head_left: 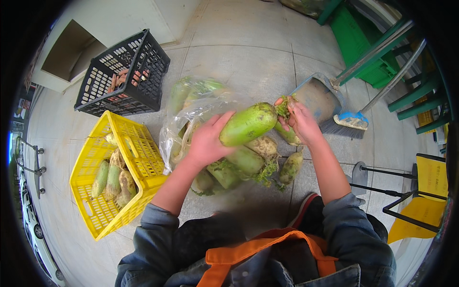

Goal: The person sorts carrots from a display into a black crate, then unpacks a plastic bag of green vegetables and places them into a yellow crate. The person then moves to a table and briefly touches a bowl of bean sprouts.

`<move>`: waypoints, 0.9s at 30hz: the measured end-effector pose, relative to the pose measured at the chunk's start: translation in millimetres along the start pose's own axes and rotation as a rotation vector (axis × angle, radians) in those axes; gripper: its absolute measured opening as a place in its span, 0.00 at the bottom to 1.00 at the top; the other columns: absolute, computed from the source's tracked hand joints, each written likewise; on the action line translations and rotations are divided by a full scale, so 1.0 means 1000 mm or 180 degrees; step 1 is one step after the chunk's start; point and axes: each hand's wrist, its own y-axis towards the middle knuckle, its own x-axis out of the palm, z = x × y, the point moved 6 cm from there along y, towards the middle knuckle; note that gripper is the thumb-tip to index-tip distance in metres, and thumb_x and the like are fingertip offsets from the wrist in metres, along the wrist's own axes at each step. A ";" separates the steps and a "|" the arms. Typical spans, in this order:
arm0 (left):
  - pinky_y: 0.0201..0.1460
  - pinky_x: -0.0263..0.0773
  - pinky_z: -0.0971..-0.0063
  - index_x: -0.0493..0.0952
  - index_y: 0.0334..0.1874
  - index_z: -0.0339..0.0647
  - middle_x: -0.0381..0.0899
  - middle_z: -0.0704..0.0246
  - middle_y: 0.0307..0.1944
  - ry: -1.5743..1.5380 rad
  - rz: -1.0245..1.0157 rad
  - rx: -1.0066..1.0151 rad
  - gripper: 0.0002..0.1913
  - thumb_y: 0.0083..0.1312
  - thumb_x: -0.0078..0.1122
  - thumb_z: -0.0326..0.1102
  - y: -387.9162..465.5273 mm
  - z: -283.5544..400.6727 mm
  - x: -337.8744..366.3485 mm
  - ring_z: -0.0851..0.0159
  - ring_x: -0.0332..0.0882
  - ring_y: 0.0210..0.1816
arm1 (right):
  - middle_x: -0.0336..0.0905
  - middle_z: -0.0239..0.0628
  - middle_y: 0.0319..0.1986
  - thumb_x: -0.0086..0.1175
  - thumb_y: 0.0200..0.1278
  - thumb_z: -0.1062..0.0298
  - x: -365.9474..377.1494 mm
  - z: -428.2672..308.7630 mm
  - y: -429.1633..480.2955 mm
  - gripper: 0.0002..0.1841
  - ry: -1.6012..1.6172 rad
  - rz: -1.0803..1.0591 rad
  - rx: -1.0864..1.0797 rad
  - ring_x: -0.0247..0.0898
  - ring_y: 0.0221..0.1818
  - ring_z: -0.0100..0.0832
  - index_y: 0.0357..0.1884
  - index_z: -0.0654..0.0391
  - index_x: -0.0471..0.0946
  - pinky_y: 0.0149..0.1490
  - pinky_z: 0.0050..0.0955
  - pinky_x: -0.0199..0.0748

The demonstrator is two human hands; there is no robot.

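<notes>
A large green radish (249, 123) lies in my left hand (206, 141), its body tilted up toward the right. My right hand (303, 120) pinches the tuft of leafy stems (283, 107) at the radish's far end. Beneath my hands several more green radishes (246, 160) are heaped on the floor, some with soil and leaves on them. One smaller radish (290, 168) rests apart at the right of the heap. A clear plastic bag (211, 102) spreads behind and left of my left hand, with more radishes inside.
On the left stands a yellow plastic crate (138, 158) containing several radishes (116, 174). Behind it is a black crate (148, 77) with carrots (123, 80). A dustpan (317, 95) and broom (351, 120) are on the right, near green stools (417, 93) and yellow signs (432, 179).
</notes>
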 end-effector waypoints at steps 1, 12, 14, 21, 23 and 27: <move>0.53 0.71 0.63 0.68 0.64 0.45 0.76 0.63 0.52 0.0469 0.0274 0.0125 0.40 0.44 0.72 0.40 -0.001 0.008 -0.003 0.55 0.76 0.51 | 0.68 0.28 0.29 0.49 0.70 0.70 -0.002 -0.002 -0.002 0.07 -0.0344 0.0213 0.0046 0.57 0.21 0.17 0.45 0.59 0.73 0.24 0.18 0.54; 0.55 0.68 0.64 0.61 0.68 0.45 0.70 0.60 0.54 0.1689 0.0529 0.0637 0.47 0.43 0.74 0.42 -0.004 0.055 -0.001 0.53 0.71 0.55 | 0.79 0.49 0.32 0.59 0.61 0.70 -0.008 -0.029 -0.025 0.08 -0.4219 0.1574 -0.2427 0.76 0.33 0.49 0.38 0.62 0.77 0.38 0.41 0.73; 0.54 0.69 0.65 0.63 0.66 0.44 0.73 0.60 0.50 0.1379 0.0318 0.0333 0.45 0.43 0.74 0.43 -0.004 0.060 -0.007 0.56 0.74 0.51 | 0.78 0.52 0.35 0.58 0.61 0.70 -0.024 -0.028 -0.019 0.08 -0.4731 0.1933 -0.2358 0.76 0.35 0.50 0.36 0.66 0.76 0.39 0.40 0.74; 0.56 0.71 0.66 0.66 0.65 0.42 0.78 0.56 0.52 -0.0839 0.0702 0.0071 0.45 0.41 0.73 0.48 -0.020 0.059 -0.071 0.52 0.77 0.53 | 0.79 0.48 0.28 0.55 0.65 0.63 -0.133 -0.010 0.032 0.16 -0.4259 0.1531 -0.0605 0.78 0.27 0.32 0.47 0.66 0.77 0.31 0.33 0.72; 0.56 0.71 0.67 0.66 0.65 0.42 0.79 0.55 0.50 -0.0953 0.1015 0.0028 0.45 0.42 0.74 0.47 -0.039 0.045 -0.113 0.52 0.77 0.53 | 0.79 0.46 0.29 0.55 0.65 0.64 -0.136 0.034 0.036 0.16 -0.3535 0.0425 0.0369 0.77 0.25 0.29 0.48 0.65 0.77 0.29 0.32 0.71; 0.53 0.74 0.65 0.66 0.66 0.45 0.77 0.57 0.54 0.1237 0.2081 -0.0593 0.43 0.44 0.73 0.40 -0.133 0.023 -0.215 0.53 0.79 0.50 | 0.81 0.48 0.37 0.56 0.59 0.68 -0.101 0.075 0.021 0.14 -0.4042 -0.0405 -0.0230 0.79 0.39 0.42 0.46 0.62 0.79 0.41 0.35 0.74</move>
